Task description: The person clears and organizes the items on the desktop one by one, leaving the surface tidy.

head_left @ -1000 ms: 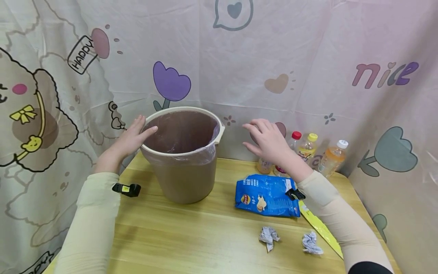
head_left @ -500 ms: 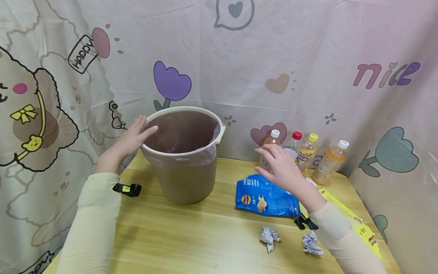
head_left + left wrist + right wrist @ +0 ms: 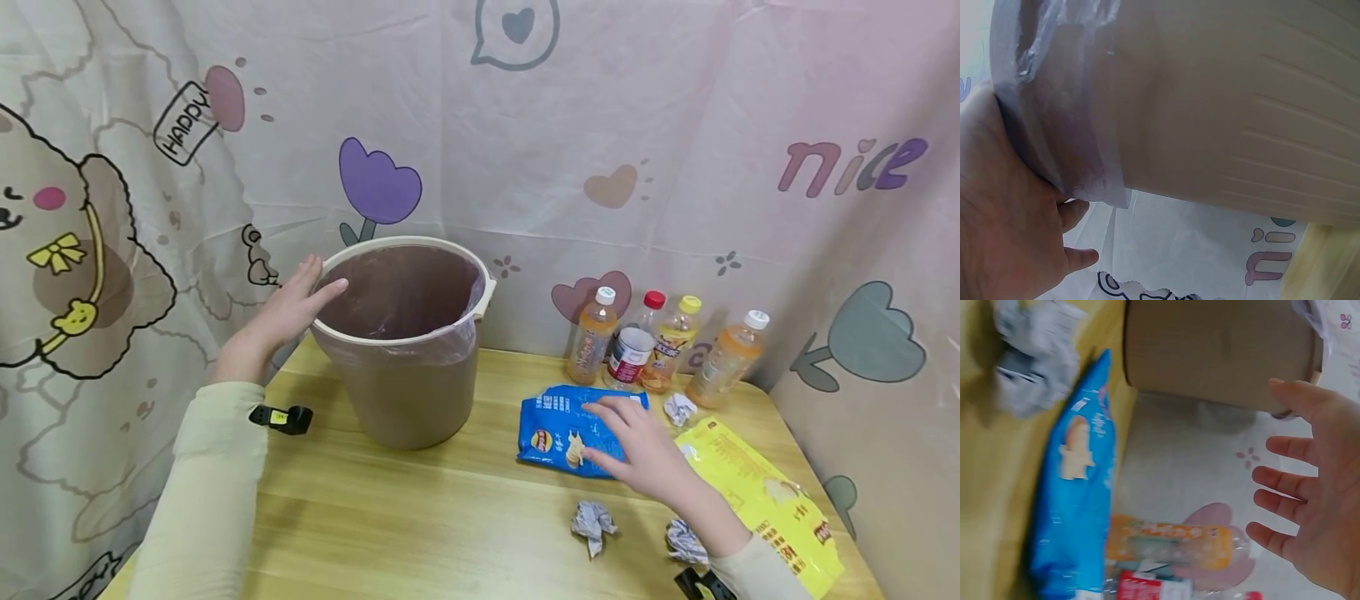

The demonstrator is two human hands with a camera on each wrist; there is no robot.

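My left hand (image 3: 288, 307) rests at the left rim of a brown trash bin (image 3: 405, 400) with a cream rim and a clear plastic liner. Its thumb lies over the rim, and its fingers extend along the outside; the left wrist view shows the hand (image 3: 1010, 206) against the liner (image 3: 1088, 112). My right hand (image 3: 641, 446) hovers with spread fingers and nothing in it. Below it lies a blue chip bag (image 3: 570, 429), partly covered by the hand. A crumpled paper ball (image 3: 592, 527) sits in front of the bag; another paper ball (image 3: 684, 542) is partly hidden by the right forearm.
Behind the bag stand an orange drink bottle (image 3: 592, 337), a red-capped bottle (image 3: 651, 310), a can (image 3: 630, 357), a yellow-capped bottle (image 3: 671, 346) and a white-capped bottle (image 3: 727, 358). A yellow chip bag (image 3: 780, 508) and a paper ball (image 3: 680, 409) lie at the right. Printed curtains enclose the table (image 3: 420, 517).
My right hand has moved down and right, away from the bin and over the blue chip bag, uncovering the bottles, can and yellow bag. My left hand stays at the bin's rim.
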